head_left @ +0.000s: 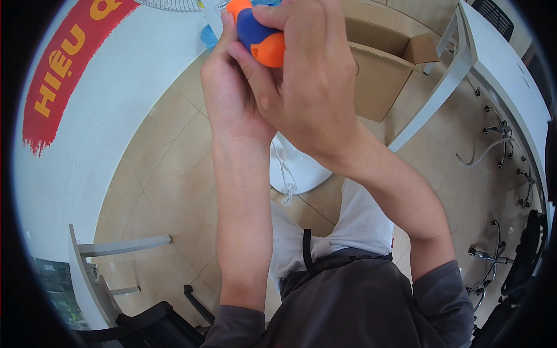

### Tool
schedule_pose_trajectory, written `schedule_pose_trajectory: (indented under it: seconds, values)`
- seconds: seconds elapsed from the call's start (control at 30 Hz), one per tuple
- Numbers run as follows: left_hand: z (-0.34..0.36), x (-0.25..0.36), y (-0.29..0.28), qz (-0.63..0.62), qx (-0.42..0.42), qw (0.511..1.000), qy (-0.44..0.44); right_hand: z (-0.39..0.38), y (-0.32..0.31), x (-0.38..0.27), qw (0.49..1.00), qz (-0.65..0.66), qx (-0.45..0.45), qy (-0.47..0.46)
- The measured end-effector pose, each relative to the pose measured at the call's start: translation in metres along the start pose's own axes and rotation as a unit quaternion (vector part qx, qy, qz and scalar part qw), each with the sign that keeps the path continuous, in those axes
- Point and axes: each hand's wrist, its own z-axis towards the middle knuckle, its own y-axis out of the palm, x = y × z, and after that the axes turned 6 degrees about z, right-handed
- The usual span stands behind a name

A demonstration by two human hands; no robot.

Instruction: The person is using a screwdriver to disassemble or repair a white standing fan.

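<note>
A screwdriver (pixel 261 37) with an orange and blue handle is raised at the top of the view; its shaft is out of sight. My right hand (pixel 319 69) is closed around the handle, with the thumb along the blue part. Close beside it, my left hand (pixel 223 87) is raised, a digit reaching up by the handle's orange front end. Its other fingers are mostly hidden, and what they hold cannot be made out. Behind the hands, a wire fan grille (pixel 171 4) shows at the top edge. A white round base (pixel 304 171) with a bundled cord stands below on the floor.
An open cardboard box (pixel 377 81) sits on the floor behind my right hand. At left is a white table (pixel 75 174) with a red printed patch. Another white table (pixel 510 69) and wheeled chairs (pixel 496 255) line the right. A black chair (pixel 156 325) is at lower left.
</note>
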Motion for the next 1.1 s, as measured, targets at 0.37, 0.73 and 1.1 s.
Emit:
schedule_pose_trajectory:
  seconds: [0.37, 0.73, 1.1]
  values:
    - [0.009, 0.004, -0.008, -0.007, 0.004, 1.0, -0.005, -0.003, 0.018, 0.017, 1.0, 0.018, -0.009, -0.002]
    - [0.011, 0.008, -0.007, 0.012, 0.037, 0.999, -0.006, -0.003, 0.015, 0.011, 0.999, -0.022, -0.043, -0.004]
    - [0.01, 0.001, -0.03, -0.054, -0.096, 0.993, 0.029, -0.003, 0.01, 0.007, 0.985, -0.112, -0.103, -0.078]
